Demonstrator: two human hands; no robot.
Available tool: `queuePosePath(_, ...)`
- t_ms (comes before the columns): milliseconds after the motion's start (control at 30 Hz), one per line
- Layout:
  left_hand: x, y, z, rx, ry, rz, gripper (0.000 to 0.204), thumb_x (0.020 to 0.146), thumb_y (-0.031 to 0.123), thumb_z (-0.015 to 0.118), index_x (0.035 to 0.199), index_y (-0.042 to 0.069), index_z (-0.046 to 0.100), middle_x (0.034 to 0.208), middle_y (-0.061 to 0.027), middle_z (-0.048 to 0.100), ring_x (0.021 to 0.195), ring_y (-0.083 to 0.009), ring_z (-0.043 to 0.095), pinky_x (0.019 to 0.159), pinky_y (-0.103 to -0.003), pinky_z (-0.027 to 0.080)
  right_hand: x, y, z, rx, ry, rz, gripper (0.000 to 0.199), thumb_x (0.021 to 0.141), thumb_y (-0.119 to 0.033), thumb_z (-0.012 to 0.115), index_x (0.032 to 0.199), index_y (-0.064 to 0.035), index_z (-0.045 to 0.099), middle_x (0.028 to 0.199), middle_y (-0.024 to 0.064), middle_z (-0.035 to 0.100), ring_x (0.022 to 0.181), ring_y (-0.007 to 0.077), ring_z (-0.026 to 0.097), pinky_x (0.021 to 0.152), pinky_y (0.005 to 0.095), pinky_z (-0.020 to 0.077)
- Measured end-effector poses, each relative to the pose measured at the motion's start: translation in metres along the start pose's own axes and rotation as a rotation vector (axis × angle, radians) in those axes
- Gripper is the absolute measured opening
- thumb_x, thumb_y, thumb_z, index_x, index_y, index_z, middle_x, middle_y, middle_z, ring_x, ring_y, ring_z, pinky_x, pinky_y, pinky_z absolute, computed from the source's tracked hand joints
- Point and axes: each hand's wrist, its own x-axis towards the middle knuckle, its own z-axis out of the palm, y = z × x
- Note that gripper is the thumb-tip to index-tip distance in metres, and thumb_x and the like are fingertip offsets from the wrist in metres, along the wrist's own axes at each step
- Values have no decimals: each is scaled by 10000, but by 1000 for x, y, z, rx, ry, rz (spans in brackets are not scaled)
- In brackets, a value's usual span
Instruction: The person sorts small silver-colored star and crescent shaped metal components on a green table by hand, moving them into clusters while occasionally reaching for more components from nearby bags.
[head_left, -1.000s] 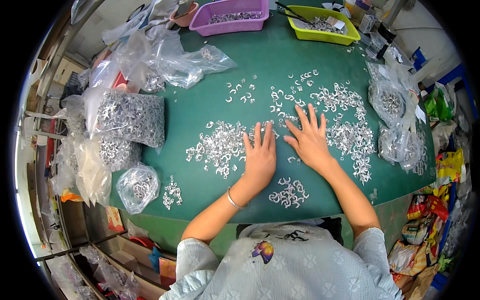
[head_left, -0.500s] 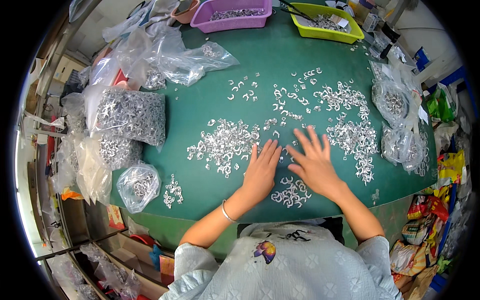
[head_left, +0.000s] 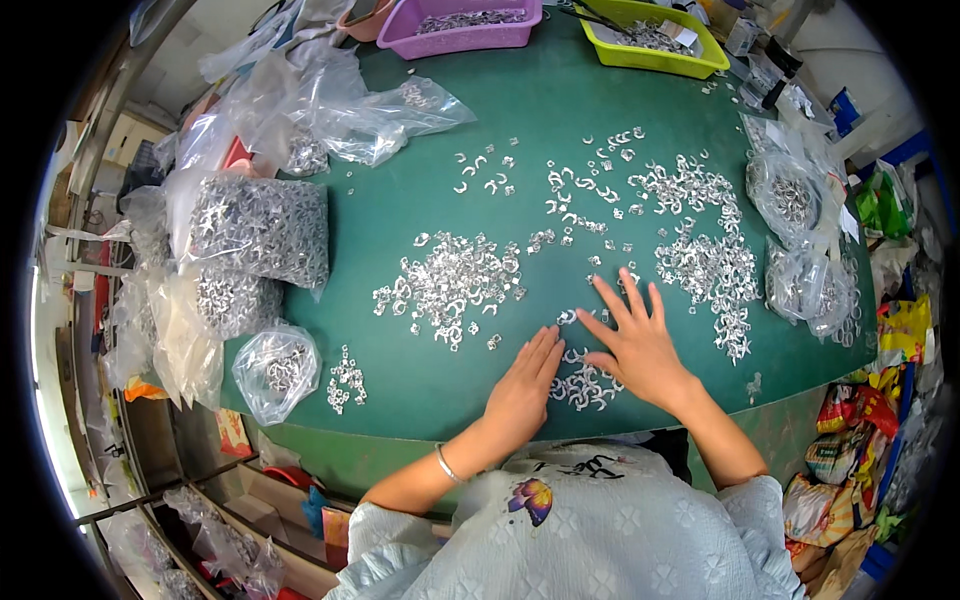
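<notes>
Raking a small cluster of curved silver metal clips [head_left: 585, 385] toward the green tabletop [head_left: 420, 380] edge, left hand [head_left: 525, 390] and right hand [head_left: 640, 345] both flat, fingers spread, holding nothing; next move needs a gentle sweep.

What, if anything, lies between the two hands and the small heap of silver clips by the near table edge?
Nothing visible does. The left hand and right hand lie flat on the green table on either side of the small heap of silver clips, fingers touching its edges. The larger clip pile lies farther out, apart from it.
</notes>
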Motion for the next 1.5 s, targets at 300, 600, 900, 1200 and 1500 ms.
queuePosePath(300, 11, -1, 3, -19, 88, -11, 607, 709, -123, 517, 1309, -68, 446, 1437, -226, 382, 1371, -362, 337, 1131, -484, 276, -4, 1, -8, -37, -36, 0, 569, 827, -418, 664, 1307, -128, 567, 1529, 150, 249, 1432, 406, 135, 1110, 622, 138)
queuePosePath(600, 42, -18, 2, 142, 327, 8, 376, 777, -22, 625, 1151, 12, 608, 1107, -92, 583, 993, -269, 555, 823, -382, 399, 0, -6, -1, 28, -9, -37, 576, 836, -388, 659, 1333, -125, 532, 1523, 150, 260, 1424, 411, 149, 1097, 626, 160)
queuePosePath(900, 34, -30, 0, 87, 387, -51, 176, 778, 53, 683, 943, 47, 623, 950, -72, 562, 893, -249, 530, 742, -366, 379, -6, -11, -11, -5, 4, -25, 510, 844, -348, 666, 1305, -160, 557, 1489, 147, 313, 1411, 400, 191, 1091, 630, 175)
queuePosePath(1200, 20, -53, -31, 204, 569, -288, 185, 765, -23, 666, 916, 55, 594, 1028, -83, 579, 940, -268, 535, 780, -379, 379, -7, -10, -10, 162, -95, -45, 375, 866, -342, 650, 1174, -127, 657, 1485, 135, 335, 1429, 381, 179, 1115, 605, 142)
queuePosePath(1500, 74, -57, -13, 472, 378, -258, 401, 854, 87, 635, 1238, 18, 543, 1416, -132, 430, 1329, -370, 366, 1058, -624, 249, 97, 16, 24, -9, 294, -9, 525, 894, -309, 622, 1374, -150, 477, 1469, 134, 364, 1398, 382, 252, 1092, 595, 214)
